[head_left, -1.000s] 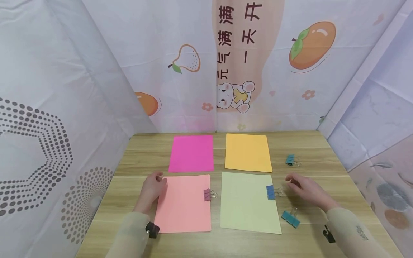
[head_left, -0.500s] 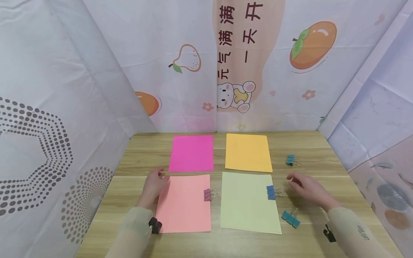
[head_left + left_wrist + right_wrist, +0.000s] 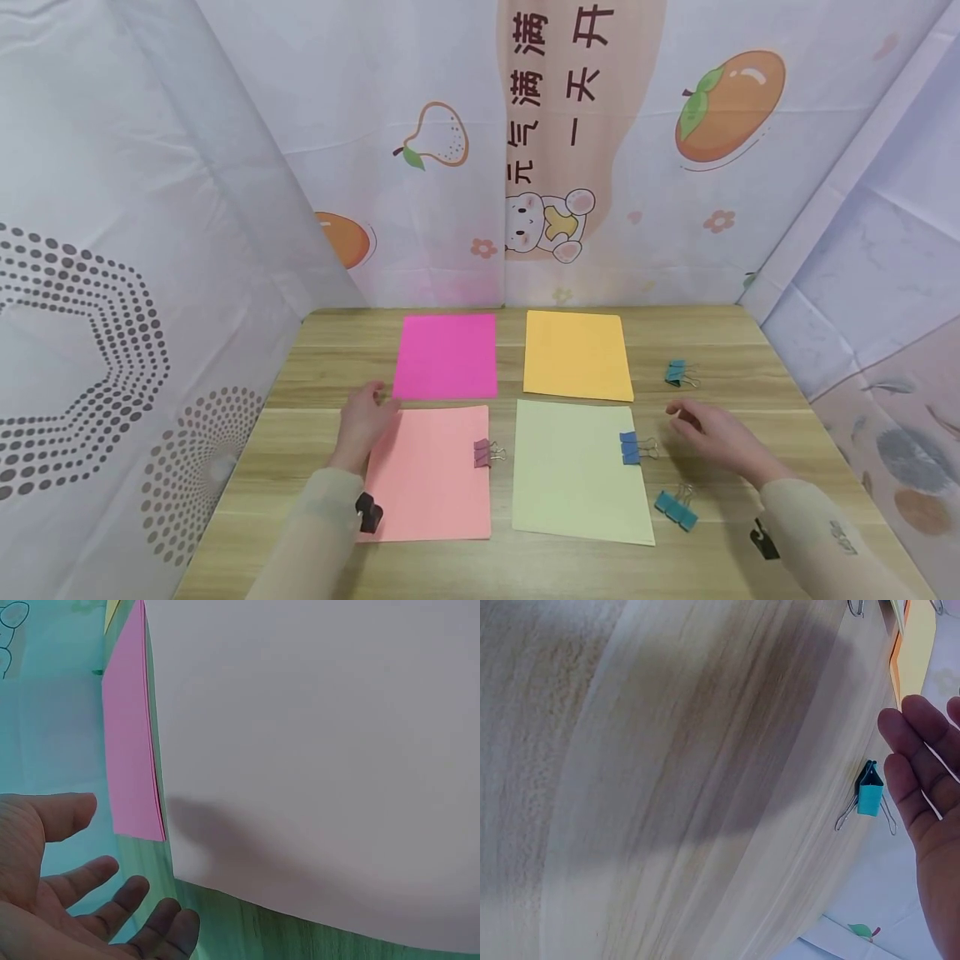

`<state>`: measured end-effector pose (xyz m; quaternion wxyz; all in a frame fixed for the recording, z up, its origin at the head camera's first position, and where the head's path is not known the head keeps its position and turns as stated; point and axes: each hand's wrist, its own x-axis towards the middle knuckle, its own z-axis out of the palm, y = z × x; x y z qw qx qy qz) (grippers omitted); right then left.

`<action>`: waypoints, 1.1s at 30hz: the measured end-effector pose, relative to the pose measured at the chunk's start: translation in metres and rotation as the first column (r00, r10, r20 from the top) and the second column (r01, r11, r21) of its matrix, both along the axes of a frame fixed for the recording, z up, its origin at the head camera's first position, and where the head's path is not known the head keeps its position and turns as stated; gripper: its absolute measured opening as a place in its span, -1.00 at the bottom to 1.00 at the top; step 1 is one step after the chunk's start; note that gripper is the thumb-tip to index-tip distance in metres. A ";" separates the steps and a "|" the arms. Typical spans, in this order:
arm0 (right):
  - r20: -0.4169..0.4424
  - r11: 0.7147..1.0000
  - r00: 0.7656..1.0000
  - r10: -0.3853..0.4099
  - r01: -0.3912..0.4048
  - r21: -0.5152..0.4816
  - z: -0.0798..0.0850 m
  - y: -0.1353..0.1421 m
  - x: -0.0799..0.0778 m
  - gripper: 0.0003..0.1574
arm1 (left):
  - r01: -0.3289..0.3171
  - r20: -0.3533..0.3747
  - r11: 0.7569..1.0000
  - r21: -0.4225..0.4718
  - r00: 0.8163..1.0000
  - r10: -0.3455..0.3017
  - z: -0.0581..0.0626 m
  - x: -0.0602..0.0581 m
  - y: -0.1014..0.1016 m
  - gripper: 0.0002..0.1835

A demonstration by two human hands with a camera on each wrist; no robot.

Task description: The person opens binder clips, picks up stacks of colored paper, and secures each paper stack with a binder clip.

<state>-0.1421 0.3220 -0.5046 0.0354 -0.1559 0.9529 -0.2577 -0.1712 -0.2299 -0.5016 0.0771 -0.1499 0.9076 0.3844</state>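
Has magenta paper (image 3: 447, 357) ahead-right of left hand (image 3: 363, 427), by far edge of worktop (image 3: 322, 358).
Holds fingers (image 3: 129, 895) apart; likewise right hand (image 3: 716, 436).

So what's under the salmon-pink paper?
In the head view, the wooden table shows along the near edge of the salmon-pink paper, and a mauve binder clip sits on its right edge. Anything directly beneath is covered from view.

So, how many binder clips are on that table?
4: a pink clip on the light pink paper, a blue clip on the green paper, and, loose at right, a far teal clip and a near teal clip. More could be hidden.
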 end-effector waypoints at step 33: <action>0.016 1.000 1.000 -0.012 0.013 -0.004 0.010 -0.006 -0.008 -0.72 | 0.074 0.083 0.994 -0.085 0.994 -0.067 -0.001 -0.022 0.013 -0.12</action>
